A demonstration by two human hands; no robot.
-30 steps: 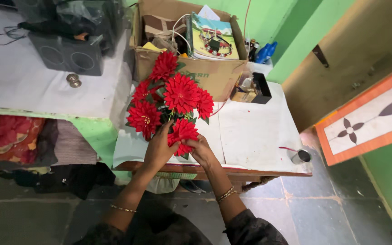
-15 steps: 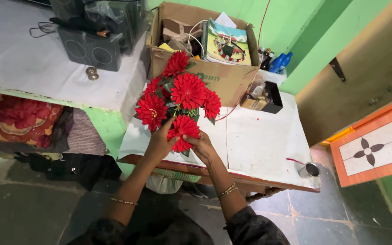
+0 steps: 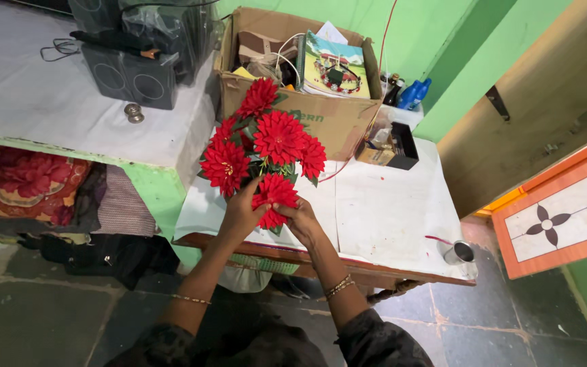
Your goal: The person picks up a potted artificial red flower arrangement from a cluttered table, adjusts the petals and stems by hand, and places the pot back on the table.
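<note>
A bunch of red artificial flowers (image 3: 266, 146) with green leaves stands over the left part of a small white-covered table (image 3: 382, 211). My left hand (image 3: 239, 216) is wrapped around the lower left of the bunch, under the blooms. My right hand (image 3: 300, 221) grips the lowest red bloom (image 3: 274, 197) from the right. Both hands sit close together near the table's front edge, and the stems are hidden behind them.
A cardboard box (image 3: 334, 119) with a notebook and cables stands behind the flowers. A small black box (image 3: 402, 146) and blue bottles (image 3: 416, 92) are at the back right, a metal cup (image 3: 458, 253) at the right corner. A black speaker (image 3: 130, 75) rests on the left counter.
The view has shifted slightly; my hands and the flowers keep the same hold, with the bunch barely moved.
</note>
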